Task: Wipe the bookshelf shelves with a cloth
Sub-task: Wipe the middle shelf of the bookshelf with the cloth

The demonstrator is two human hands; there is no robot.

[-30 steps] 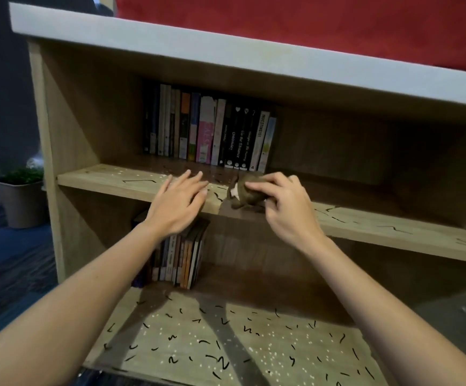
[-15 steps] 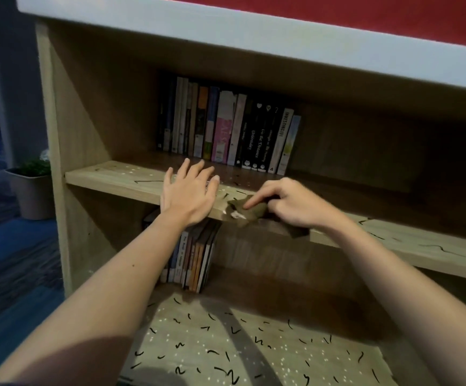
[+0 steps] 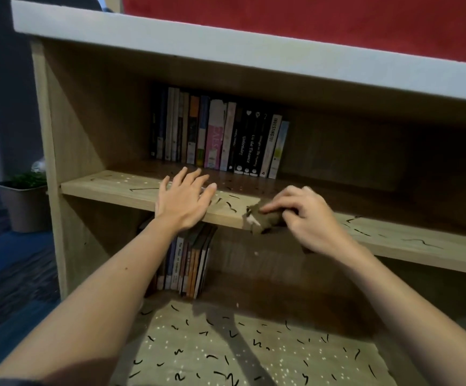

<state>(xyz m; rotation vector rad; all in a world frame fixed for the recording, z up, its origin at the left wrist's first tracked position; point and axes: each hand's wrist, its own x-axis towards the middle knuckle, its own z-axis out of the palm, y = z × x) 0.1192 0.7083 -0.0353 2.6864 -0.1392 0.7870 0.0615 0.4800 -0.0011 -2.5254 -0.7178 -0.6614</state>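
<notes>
Head view shows the right hand (image 3: 307, 218) with fingers curled around a brown cloth (image 3: 265, 218), pressed on the front edge of the middle shelf (image 3: 109, 188). Left of those fingers, apart from them, the left hand (image 3: 184, 201) rests flat with fingers spread.

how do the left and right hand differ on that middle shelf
The left hand lies open, fingers straight and spread; the right hand has curled fingers. The left hand holds nothing; the right hand grips a brown cloth at the front edge of the middle shelf. Both rest on that shelf.
</notes>
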